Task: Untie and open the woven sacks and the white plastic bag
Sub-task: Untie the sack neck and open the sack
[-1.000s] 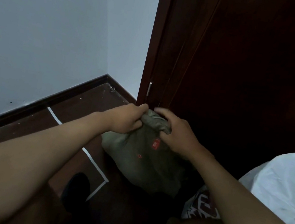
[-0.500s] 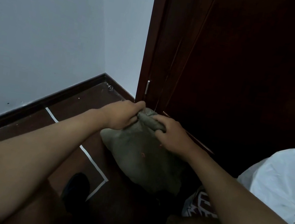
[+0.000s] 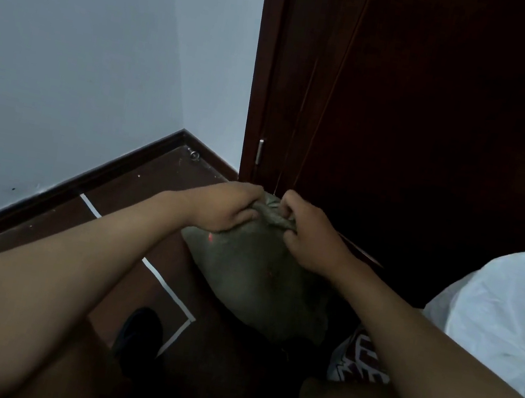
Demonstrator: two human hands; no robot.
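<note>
Your left grip and right grip are both clamped on the twisted neck of the grey-green woven sack, fingers curled round the bunched fabric, the two grips close together with the twist running between them. The sack's bulging body sits just below your grips on the dark floor, against the dark wooden door. Off to the right of your right grip, well apart, lies the white plastic bag; a printed sack shows beneath your right forearm
</note>
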